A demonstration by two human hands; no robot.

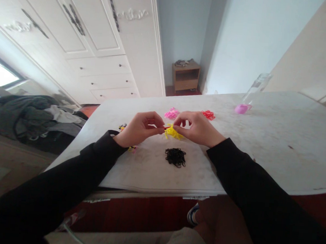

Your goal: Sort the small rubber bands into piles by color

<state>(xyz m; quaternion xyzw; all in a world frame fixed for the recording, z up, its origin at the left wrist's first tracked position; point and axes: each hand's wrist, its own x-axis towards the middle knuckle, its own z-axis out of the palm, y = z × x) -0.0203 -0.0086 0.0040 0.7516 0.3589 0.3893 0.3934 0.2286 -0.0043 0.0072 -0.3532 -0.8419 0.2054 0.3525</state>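
Note:
A thin red rubber band (167, 128) spans the small gap between my two hands, above the table. My left hand (142, 128) is closed in a pinch on its left end. My right hand (194, 128) pinches at its other end, with the fingertips partly hiding it. Just below and behind the fingers lies a pile of yellow rubber bands (175, 132). Nearer to me is a pile of black rubber bands (175, 157). Beyond the hands are a pink pile (171, 113) and a red pile (208, 115). Mixed-colour bands (132, 149) show partly behind my left wrist.
On the white table (276, 146), a clear glass bottle (257, 86) stands at the far right beside a pink object (241, 108). Dark clothes (33, 117) are heaped left of the table. A white wardrobe (102, 38) and a small wooden cabinet (185, 77) stand behind.

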